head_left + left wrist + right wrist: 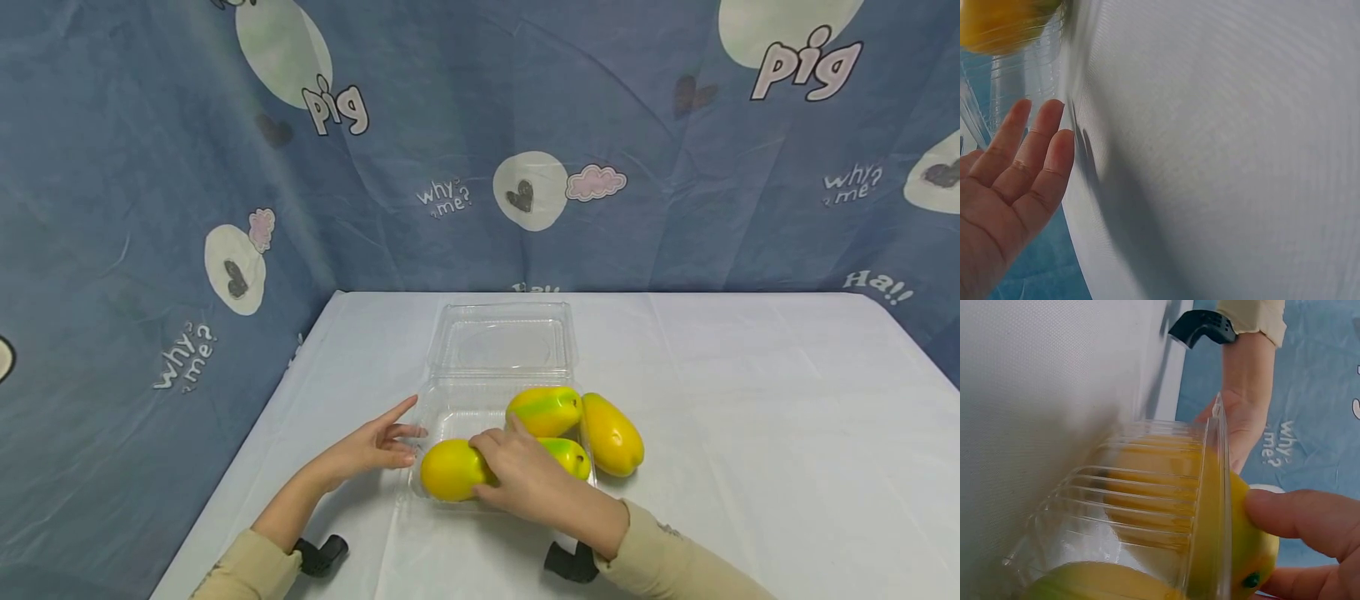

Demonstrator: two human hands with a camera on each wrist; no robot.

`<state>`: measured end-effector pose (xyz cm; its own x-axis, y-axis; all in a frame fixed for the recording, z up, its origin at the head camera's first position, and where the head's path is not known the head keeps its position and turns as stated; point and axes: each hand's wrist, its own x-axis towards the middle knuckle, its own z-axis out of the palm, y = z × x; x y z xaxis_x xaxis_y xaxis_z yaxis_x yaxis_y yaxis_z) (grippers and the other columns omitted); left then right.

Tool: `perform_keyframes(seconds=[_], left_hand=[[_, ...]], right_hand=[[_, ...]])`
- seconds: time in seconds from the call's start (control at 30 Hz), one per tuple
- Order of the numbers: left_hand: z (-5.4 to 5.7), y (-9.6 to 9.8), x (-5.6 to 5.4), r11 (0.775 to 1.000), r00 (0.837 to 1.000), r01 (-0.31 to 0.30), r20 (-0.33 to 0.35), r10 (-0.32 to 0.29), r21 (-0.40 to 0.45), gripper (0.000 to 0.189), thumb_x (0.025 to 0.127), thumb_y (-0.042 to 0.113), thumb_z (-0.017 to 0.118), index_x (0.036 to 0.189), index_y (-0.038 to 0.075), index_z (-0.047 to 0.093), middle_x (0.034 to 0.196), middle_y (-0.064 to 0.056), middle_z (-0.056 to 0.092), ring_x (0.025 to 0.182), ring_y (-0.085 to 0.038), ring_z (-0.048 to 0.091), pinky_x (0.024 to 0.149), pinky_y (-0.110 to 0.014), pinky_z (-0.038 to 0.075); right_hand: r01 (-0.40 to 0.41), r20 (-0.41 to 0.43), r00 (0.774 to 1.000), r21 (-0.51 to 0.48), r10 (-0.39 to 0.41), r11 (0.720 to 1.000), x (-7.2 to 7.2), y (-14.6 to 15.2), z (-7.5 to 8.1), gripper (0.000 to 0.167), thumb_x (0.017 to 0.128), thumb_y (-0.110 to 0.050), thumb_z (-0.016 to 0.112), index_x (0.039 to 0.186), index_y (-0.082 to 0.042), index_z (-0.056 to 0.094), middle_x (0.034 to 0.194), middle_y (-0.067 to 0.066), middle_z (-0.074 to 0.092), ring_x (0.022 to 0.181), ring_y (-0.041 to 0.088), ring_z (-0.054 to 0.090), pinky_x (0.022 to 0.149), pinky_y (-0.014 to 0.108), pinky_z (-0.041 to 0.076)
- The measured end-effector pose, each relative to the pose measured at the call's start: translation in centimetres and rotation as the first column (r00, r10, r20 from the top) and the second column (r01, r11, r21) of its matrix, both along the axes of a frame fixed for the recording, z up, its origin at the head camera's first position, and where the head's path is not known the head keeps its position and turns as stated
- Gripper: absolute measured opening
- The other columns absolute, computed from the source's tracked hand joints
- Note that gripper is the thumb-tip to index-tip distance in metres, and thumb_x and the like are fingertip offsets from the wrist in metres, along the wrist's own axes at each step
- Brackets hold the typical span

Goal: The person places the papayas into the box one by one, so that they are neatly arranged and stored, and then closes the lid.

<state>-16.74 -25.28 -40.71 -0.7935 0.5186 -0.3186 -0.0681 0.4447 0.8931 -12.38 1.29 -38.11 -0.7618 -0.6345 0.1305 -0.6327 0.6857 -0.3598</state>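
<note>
An open clear plastic clamshell box [459,423] lies on the white table with yellow-green papayas in its base. At its front left is one papaya [450,472], and my right hand [525,475] grips it by its right end. The right wrist view has thumb and fingers around the stem end of this papaya [1244,534], partly seen through the box wall. Under the right hand shows a second papaya [566,456], partly covered. Behind it lies a third papaya [546,410]. My left hand [369,448], fingers extended and holding nothing, is beside the box's left wall.
Outside the box, against its right side, lies another papaya [613,435]. The box's lid [501,337] is folded back flat toward the far table edge. Black wrist mounts [322,556] are on both forearms. A blue printed cloth [420,108] hangs behind the table.
</note>
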Motion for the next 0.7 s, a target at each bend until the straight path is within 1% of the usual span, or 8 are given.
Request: perform_keyframes(seconds=[0.27, 0.57, 0.7], left_hand=[[-0.11, 0.03, -0.06, 1.0, 1.0, -0.007, 0.001, 0.007, -0.02, 0.086, 0.087, 0.019, 0.062, 0.149, 0.014, 0.002, 0.138, -0.026, 0.038, 0.113, -0.031, 0.053, 0.096, -0.047, 0.04], [-0.15, 0.01, -0.07, 1.0, 1.0, -0.007, 0.011, 0.008, -0.018, 0.086, 0.087, 0.019, 0.062, 0.149, 0.014, 0.001, 0.138, -0.026, 0.039, 0.113, -0.031, 0.053, 0.095, -0.046, 0.041], [-0.23, 0.0, -0.08, 1.0, 1.0, -0.006, 0.012, 0.006, -0.015, 0.086, 0.087, 0.018, 0.062, 0.149, 0.014, 0.002, 0.138, -0.026, 0.039, 0.113, -0.031, 0.052, 0.096, -0.046, 0.04]], right_hand=[[0.005, -0.039, 0.999, 0.021, -0.004, 1.0, 0.11, 0.16, 0.03, 0.047, 0.074, -0.025, 0.076, 0.111, -0.001, 0.059, 0.109, 0.009, 0.063, 0.106, 0.021, 0.057, 0.105, 0.049, 0.028], [0.006, -0.005, 1.0, 0.015, -0.006, 1.0, 0.06, 0.33, 0.14, 0.049, 0.074, -0.025, 0.076, 0.114, -0.002, 0.059, 0.112, 0.008, 0.062, 0.108, 0.021, 0.056, 0.105, 0.051, 0.027], [0.0, 0.023, 1.0, -0.039, 0.001, 0.999, 0.13, 0.88, 0.4, 0.047, 0.076, -0.024, 0.075, 0.114, -0.003, 0.059, 0.114, 0.007, 0.062, 0.11, 0.02, 0.055, 0.105, 0.052, 0.025]])
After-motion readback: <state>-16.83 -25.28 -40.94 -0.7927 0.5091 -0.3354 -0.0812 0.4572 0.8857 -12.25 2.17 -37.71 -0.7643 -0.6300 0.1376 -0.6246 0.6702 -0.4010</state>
